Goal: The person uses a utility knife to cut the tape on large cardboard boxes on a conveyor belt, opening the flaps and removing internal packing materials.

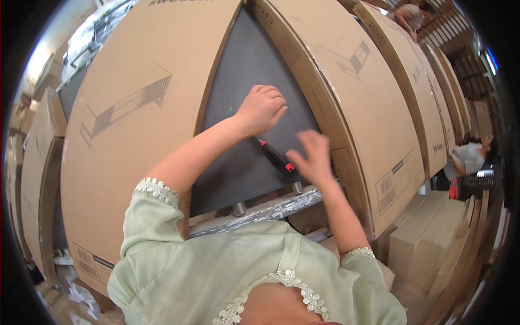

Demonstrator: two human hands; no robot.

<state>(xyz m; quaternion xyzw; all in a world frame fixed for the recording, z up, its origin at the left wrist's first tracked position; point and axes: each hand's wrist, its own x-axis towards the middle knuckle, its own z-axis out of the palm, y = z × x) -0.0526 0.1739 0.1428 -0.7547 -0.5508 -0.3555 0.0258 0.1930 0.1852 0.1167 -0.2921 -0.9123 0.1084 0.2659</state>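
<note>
A dark grey panel [238, 65] lies before me between two large cardboard boxes. Over its middle hovers my left hand [262, 110], its fingers curled in; whatever they may hold is hidden. A black and red screwdriver [276, 156] lies slanted on the panel, its tip close below my left wrist. Beside the screwdriver's red end is my right hand [312, 154], slightly blurred, with thumb and fingers apart and nothing seen in it. Along the panel's near edge runs a wrapped silvery bar [260, 208] with short metal posts [239, 209] standing against it.
The left box [130, 130] and the right box [357, 97] rise close on both sides, printed with furniture drawings. Further boxes [401, 70] stand in a row to the right. Stacked boards [422, 233] are at lower right. Two other people [469, 157] [413, 17] are at the far right.
</note>
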